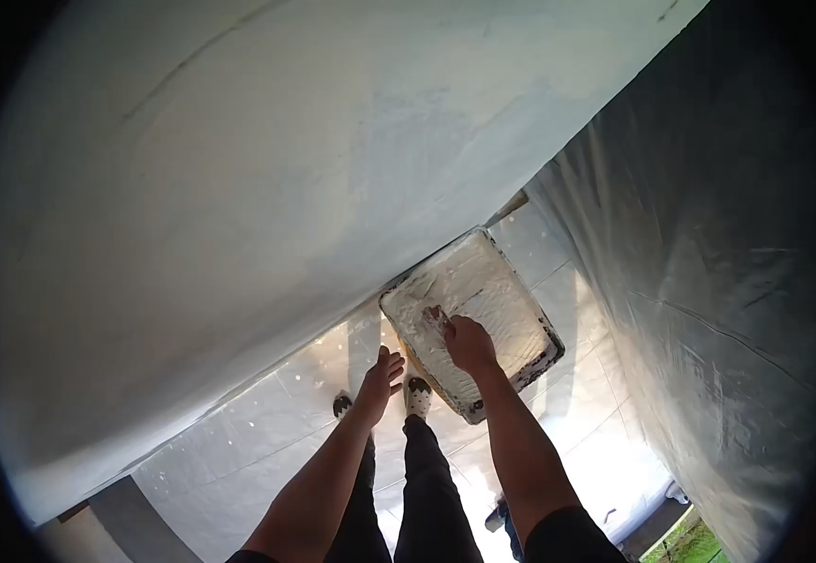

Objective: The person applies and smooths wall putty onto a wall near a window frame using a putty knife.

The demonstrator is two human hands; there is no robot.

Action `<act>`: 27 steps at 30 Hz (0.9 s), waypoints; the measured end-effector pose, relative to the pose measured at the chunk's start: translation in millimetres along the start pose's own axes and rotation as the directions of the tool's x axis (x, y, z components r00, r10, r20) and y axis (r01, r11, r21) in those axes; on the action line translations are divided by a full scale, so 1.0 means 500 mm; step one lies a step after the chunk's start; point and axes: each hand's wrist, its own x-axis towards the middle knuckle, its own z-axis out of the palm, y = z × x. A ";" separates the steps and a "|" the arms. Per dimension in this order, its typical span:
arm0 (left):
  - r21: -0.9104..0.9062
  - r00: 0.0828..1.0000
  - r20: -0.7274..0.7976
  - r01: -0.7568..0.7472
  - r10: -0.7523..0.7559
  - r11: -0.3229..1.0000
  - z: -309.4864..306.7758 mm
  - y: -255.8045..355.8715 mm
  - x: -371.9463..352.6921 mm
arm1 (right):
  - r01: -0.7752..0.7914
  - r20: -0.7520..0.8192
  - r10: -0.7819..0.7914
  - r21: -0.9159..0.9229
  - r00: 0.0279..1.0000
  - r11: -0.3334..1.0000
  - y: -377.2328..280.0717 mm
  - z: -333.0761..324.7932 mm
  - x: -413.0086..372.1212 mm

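Note:
A rectangular tray (511, 291) with a dark, paint-stained rim is coated inside with white paint. My right hand (471, 345) is over the tray, its fingers wrapped round a small paint-smeared tool (438, 322), whose working end lies against the white paint. What kind of tool it is cannot be made out. My left hand (382, 380) is held in the air to the left of the tray, above my feet, with its fingers apart and nothing in it.
A large pale wall (239, 188) with patches of differing tone fills the upper left. Plastic sheeting (708, 281) hangs at the right. Pale sheeting covers the floor (229, 441). My feet (418, 398) are just left of the tray. Grass (694, 544) shows at bottom right.

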 end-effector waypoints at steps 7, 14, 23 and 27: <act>-0.263 0.999 0.024 0.032 -0.026 0.964 0.045 -0.016 0.014 | 0.087 -0.080 -0.091 -0.055 0.993 0.995 -0.013 -0.020 -0.062; -0.406 0.996 0.071 0.076 -0.051 0.911 0.028 -0.021 0.045 | 0.237 -0.286 -0.361 -0.387 0.888 0.891 -0.037 0.073 -0.120; -0.491 0.988 0.154 0.100 -0.027 0.866 0.046 -0.033 0.050 | 0.149 -0.380 -0.271 -0.319 0.885 0.936 -0.030 0.071 -0.119; -0.497 0.991 0.137 0.068 0.001 0.865 0.037 -0.031 0.061 | 0.013 -0.487 -0.059 -0.098 0.872 0.995 -0.008 0.014 -0.143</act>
